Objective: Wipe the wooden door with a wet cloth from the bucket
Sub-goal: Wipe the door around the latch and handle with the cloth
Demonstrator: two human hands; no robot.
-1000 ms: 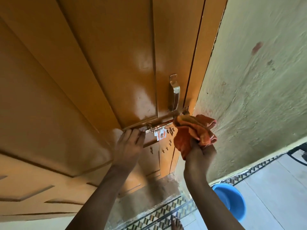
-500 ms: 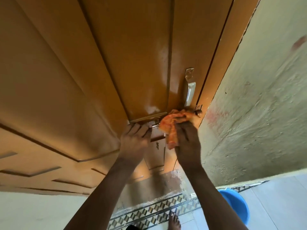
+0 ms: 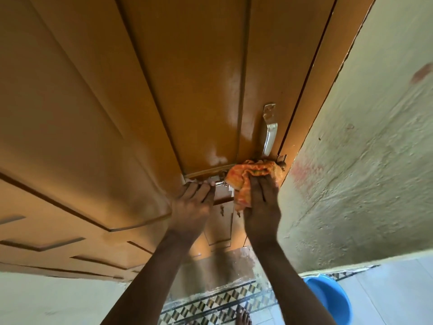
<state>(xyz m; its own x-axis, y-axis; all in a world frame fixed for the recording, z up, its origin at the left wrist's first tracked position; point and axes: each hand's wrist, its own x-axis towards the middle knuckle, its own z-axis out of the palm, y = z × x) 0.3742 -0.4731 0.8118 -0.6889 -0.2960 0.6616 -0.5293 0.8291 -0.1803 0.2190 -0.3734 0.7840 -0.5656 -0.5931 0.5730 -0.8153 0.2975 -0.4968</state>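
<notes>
The brown wooden door (image 3: 145,95) fills the upper left, glossy and wet-streaked near its metal pull handle (image 3: 269,132). My right hand (image 3: 262,207) presses an orange cloth (image 3: 248,177) flat against the door over the bolt, just below the handle at the door's right edge. My left hand (image 3: 192,207) lies on the door beside it, fingertips at the left end of the metal latch (image 3: 219,182). The blue bucket (image 3: 332,299) stands on the floor at the lower right, partly hidden by my right forearm.
A rough pale-green wall (image 3: 363,172) runs along the right of the door frame. Patterned tiles (image 3: 222,301) border the threshold below, and a bare foot (image 3: 242,316) shows at the bottom edge. White floor tiles (image 3: 398,289) lie beside the bucket.
My right hand has moved the cloth from open air beside the frame onto the door over the bolt. The left hand stayed by the latch. The view shifted slightly right.
</notes>
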